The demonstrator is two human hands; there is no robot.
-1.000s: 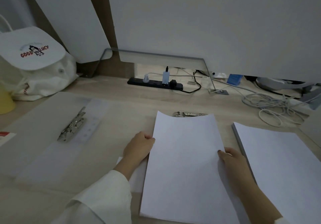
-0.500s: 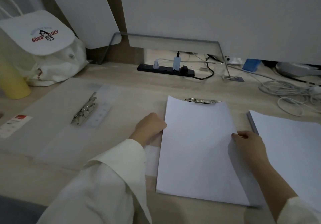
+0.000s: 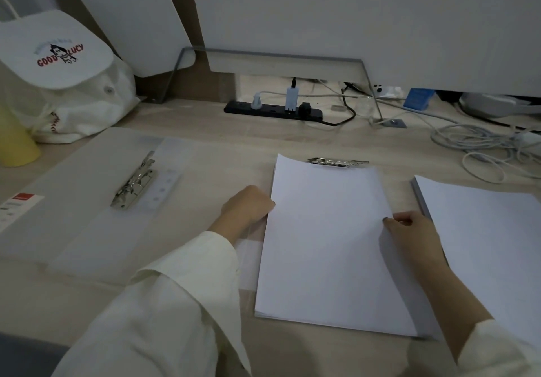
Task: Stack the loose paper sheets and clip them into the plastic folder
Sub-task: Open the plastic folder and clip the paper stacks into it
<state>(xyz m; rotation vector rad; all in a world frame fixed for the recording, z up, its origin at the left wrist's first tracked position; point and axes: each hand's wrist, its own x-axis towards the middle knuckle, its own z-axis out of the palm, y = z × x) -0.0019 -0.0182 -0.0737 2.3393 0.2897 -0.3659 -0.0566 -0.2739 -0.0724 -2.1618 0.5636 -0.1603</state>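
Note:
A thin stack of white paper sheets (image 3: 325,245) lies in front of me on a clear plastic folder (image 3: 248,259), whose edge shows at the stack's left. A metal clip (image 3: 336,162) peeks out beyond the stack's far edge. My left hand (image 3: 248,205) grips the stack's left edge. My right hand (image 3: 412,230) pinches its right edge. A second open clear folder (image 3: 82,201) with a metal lever clip (image 3: 134,182) lies to the left. A thicker pile of white paper (image 3: 486,236) sits at the right.
A white cloth bag (image 3: 64,84) and a yellow object (image 3: 14,142) stand at the back left. A black power strip (image 3: 272,110) with plugs lies at the back, with coiled white cables (image 3: 480,145) at the back right. A red-and-white label (image 3: 17,204) lies at the left edge.
The stack has been lowered from a slightly raised, tilted hold to lie flat on the folder below the clip. Both hands stay at its side edges. The camera view shifted.

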